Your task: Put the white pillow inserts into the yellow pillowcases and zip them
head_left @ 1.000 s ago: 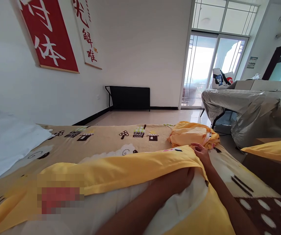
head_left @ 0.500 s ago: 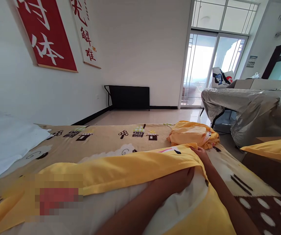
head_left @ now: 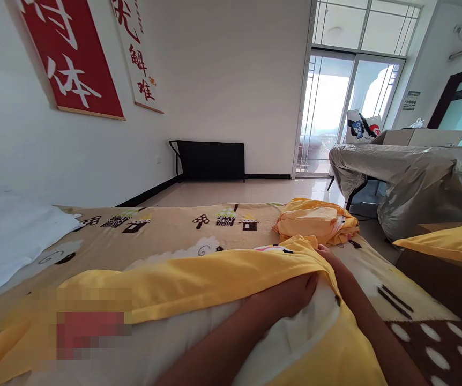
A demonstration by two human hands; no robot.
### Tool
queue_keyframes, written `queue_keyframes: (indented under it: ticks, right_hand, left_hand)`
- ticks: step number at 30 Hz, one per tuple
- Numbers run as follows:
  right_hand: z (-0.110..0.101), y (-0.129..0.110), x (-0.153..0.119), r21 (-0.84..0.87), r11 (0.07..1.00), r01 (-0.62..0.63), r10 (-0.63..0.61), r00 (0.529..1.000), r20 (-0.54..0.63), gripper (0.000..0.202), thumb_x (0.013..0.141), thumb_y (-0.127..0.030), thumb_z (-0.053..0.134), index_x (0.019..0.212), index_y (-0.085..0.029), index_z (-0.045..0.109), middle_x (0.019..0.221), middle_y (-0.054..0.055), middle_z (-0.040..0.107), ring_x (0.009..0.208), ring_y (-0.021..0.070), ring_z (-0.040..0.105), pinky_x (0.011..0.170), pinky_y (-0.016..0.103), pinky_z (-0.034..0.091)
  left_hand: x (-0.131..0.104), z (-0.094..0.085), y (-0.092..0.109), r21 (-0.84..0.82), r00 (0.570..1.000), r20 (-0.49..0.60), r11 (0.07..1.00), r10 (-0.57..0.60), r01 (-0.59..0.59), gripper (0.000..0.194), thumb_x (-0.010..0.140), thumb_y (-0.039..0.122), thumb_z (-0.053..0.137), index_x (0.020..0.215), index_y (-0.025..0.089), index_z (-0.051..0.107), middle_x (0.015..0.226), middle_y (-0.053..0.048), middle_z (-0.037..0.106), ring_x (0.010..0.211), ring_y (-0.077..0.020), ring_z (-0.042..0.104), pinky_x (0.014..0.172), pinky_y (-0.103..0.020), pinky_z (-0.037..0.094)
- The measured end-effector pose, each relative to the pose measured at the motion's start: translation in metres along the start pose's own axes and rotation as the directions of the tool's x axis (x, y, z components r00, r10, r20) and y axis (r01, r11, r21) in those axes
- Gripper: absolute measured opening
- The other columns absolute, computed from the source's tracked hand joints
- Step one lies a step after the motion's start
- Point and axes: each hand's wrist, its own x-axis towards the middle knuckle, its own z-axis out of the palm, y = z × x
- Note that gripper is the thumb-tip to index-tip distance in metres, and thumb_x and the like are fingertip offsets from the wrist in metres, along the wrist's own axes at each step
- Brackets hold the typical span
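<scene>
A yellow pillowcase [head_left: 215,273] with a printed pattern near its far corner spreads over the bed, its hemmed edge lifted from white fabric [head_left: 199,327] beneath. My left hand [head_left: 301,292] reaches under that edge, its back and curled knuckles showing against the white fabric. What its fingertips hold is hidden by the yellow cloth. Outside the cover, at its right corner, my right hand [head_left: 327,254] is closed on the bunched yellow cloth. Its fingers are partly covered by the folds. A pixelated patch hides part of the cloth at lower left.
Beyond my right hand, a crumpled orange-yellow cloth [head_left: 315,220] lies on the patterned beige blanket [head_left: 174,225]. A white pillow [head_left: 14,236] rests at left. At right, another yellow cloth item [head_left: 452,241] sits on a brown box, before a plastic-covered table [head_left: 395,166].
The yellow cloth at the right corner has bunched up more, and my right hand has shifted slightly among its folds. My left hand stays nearly in place. The view has moved a little.
</scene>
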Motion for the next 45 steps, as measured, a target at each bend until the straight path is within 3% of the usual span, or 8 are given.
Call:
queue_keyframes:
  ticks: [2,8,15,20,27,36,45]
  right_hand:
    - [0.002,0.001,0.001,0.018,0.999,-0.029,0.029,1.000,0.010,0.027,0.052,-0.037,0.079,0.072,-0.020,0.070,0.069,0.007,0.072,0.067,0.0251,0.067,0.058,0.032,0.054]
    - [0.002,0.002,0.009,0.071,0.996,-0.048,0.054,0.995,-0.089,0.028,0.053,-0.042,0.079,0.065,-0.019,0.066,0.064,0.009,0.071,0.067,0.0270,0.067,0.057,0.034,0.053]
    - [0.002,0.008,0.010,0.093,0.994,-0.050,0.062,0.990,-0.130,0.038,0.044,-0.046,0.081,0.062,-0.017,0.066,0.066,0.008,0.071,0.062,0.0236,0.065,0.056,0.032,0.052]
    - [0.001,0.010,0.010,0.102,0.994,-0.044,0.056,0.992,-0.117,0.040,0.044,-0.046,0.081,0.065,-0.016,0.067,0.066,0.006,0.071,0.060,0.0210,0.064,0.057,0.031,0.051]
    - [0.000,0.007,0.010,0.102,0.993,-0.054,0.064,0.993,-0.098,0.039,0.046,-0.047,0.081,0.066,-0.016,0.068,0.068,0.007,0.072,0.062,0.0224,0.065,0.056,0.030,0.051]
    - [-0.001,0.006,0.007,0.085,0.988,-0.126,0.122,0.991,0.050,0.039,0.054,-0.046,0.079,0.076,-0.015,0.072,0.079,0.011,0.073,0.068,0.0250,0.068,0.059,0.031,0.053]
    - [0.000,0.005,0.008,0.088,0.995,-0.050,0.049,0.999,0.011,0.046,0.049,-0.054,0.079,0.070,-0.015,0.068,0.072,0.008,0.072,0.064,0.0233,0.066,0.059,0.031,0.052]
  left_hand:
    - [0.000,0.000,0.000,0.044,1.000,0.001,0.999,0.005,-0.005,0.035,0.094,0.030,0.028,0.101,0.020,0.061,0.118,-0.007,0.062,0.108,-0.0212,0.054,0.108,-0.039,0.032]
    - [0.001,0.002,-0.002,-0.034,0.999,-0.023,0.999,-0.034,0.033,0.037,0.094,0.031,0.029,0.118,0.021,0.055,0.126,-0.006,0.059,0.118,-0.0208,0.049,0.113,-0.038,0.026]
    - [0.004,0.007,-0.006,-0.027,1.000,-0.007,0.999,-0.025,0.025,0.034,0.093,0.032,0.027,0.107,0.021,0.057,0.124,-0.007,0.059,0.115,-0.0226,0.051,0.110,-0.041,0.029]
    - [0.004,0.005,-0.006,-0.080,0.999,0.020,0.996,-0.049,0.051,0.033,0.093,0.031,0.028,0.103,0.021,0.057,0.118,-0.007,0.062,0.109,-0.0223,0.053,0.108,-0.040,0.032]
    - [0.004,0.006,-0.007,-0.080,1.000,-0.028,0.997,-0.006,0.004,0.035,0.094,0.032,0.028,0.107,0.021,0.058,0.129,-0.006,0.057,0.121,-0.0218,0.047,0.113,-0.040,0.024]
    - [0.005,0.006,-0.007,-0.081,0.999,-0.031,0.997,0.009,-0.012,0.034,0.094,0.031,0.028,0.100,0.022,0.060,0.124,-0.004,0.060,0.114,-0.0207,0.052,0.113,-0.039,0.023]
    - [0.004,0.005,-0.004,-0.039,1.000,0.019,0.999,-0.016,0.016,0.031,0.094,0.026,0.031,0.102,0.018,0.060,0.128,-0.006,0.057,0.116,-0.0218,0.050,0.113,-0.039,0.025]
